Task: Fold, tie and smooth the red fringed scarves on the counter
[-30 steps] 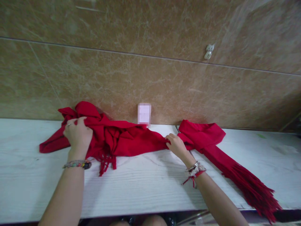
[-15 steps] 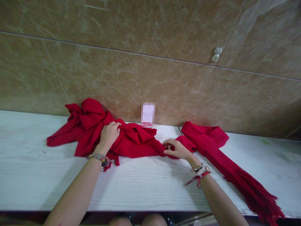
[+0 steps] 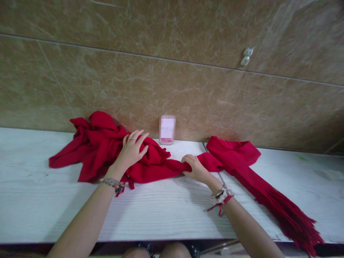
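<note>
A long red scarf point(image 3: 158, 172) lies across the white table, bunched into loose folds on the left and narrowing toward the middle. Its fringed end spreads over the front edge at the right. My left hand point(image 3: 133, 148) rests on top of the bunched part with fingers spread. At the narrow middle stretch, my right hand point(image 3: 195, 167) has its fingers curled round the cloth. Beyond that hand the scarf bends in a flat fold before running down to the fringe.
The white wood-grain table point(image 3: 161, 211) meets a brown marbled wall point(image 3: 134, 89). A small pale card or packet, blurred out, point(image 3: 167, 129) leans on the wall behind the scarf. A white cat-shaped hook point(image 3: 246, 56) is fixed to the wall. A seam crosses the tabletop.
My left hand has shifted right over the bunched cloth and its fingers have spread. My right hand has closed round the narrow part of the scarf, where its fingers were looser before.
</note>
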`<action>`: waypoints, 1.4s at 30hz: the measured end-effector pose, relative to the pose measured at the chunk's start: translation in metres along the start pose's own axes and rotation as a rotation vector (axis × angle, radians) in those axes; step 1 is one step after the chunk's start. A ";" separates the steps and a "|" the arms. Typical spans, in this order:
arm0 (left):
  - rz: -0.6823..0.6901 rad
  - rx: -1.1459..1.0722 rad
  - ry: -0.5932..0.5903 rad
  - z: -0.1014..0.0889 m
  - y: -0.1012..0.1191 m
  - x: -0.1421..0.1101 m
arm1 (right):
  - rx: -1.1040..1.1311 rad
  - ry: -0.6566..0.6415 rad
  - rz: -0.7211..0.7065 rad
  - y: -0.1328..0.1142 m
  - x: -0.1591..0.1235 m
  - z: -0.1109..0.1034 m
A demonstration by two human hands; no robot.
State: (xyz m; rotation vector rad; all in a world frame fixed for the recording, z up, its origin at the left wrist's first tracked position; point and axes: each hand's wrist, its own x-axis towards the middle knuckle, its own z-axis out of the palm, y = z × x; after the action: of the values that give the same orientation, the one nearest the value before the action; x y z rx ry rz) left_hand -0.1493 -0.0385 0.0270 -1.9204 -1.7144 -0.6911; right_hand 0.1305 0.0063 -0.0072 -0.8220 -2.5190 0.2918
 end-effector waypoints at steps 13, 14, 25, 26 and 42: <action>-0.440 -0.057 0.330 -0.016 -0.030 -0.003 | -0.135 0.472 0.178 0.004 0.003 -0.007; -0.500 -0.100 0.447 -0.022 -0.037 -0.003 | -0.153 0.517 0.174 0.004 0.002 -0.010; -0.528 -0.168 0.423 -0.043 -0.073 -0.012 | 0.191 -0.050 -0.054 0.004 -0.004 -0.032; -0.553 -0.154 0.530 -0.048 -0.067 -0.012 | 0.216 -0.048 -0.054 0.003 -0.003 -0.031; 0.576 -0.220 -0.392 0.009 0.050 -0.012 | 0.151 0.085 0.069 0.006 0.001 -0.016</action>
State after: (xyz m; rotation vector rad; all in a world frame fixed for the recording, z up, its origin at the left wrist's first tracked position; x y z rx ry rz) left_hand -0.1002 -0.0471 0.0116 -2.6771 -1.1992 -0.3016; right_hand 0.1402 0.0123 0.0052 -0.8444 -2.3606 0.4540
